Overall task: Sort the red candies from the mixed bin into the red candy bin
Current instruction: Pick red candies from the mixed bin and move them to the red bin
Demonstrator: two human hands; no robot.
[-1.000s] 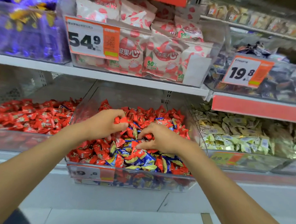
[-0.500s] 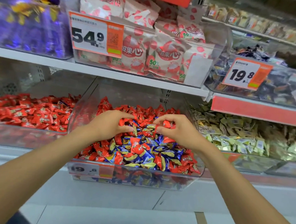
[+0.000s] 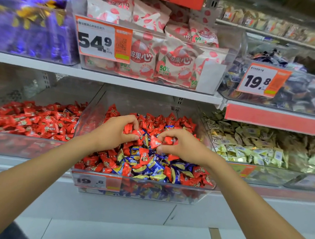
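The clear mixed bin (image 3: 145, 192) sits in the middle of the lower shelf, full of red candies (image 3: 106, 162) and blue-and-gold candies (image 3: 155, 170). My left hand (image 3: 113, 133) hovers over its left half, fingers curled round several red candies (image 3: 131, 129). My right hand (image 3: 183, 146) is over the right half and pinches red candies (image 3: 167, 140) between thumb and fingers. The two hands are close together, almost touching. The red candy bin (image 3: 9, 143) stands directly to the left, holding only red wrappers.
A bin of pale yellow-green candies (image 3: 252, 149) stands to the right. The upper shelf (image 3: 118, 80) carries purple packs, pink-and-white bags with a 54.9 tag, and dark candies with a 19.8 tag. Grey floor tiles lie below.
My right hand lifted from the blue candies at the bin's front with red candies and moved up beside my left hand. My left hand stayed nearly in place, still holding its candies.
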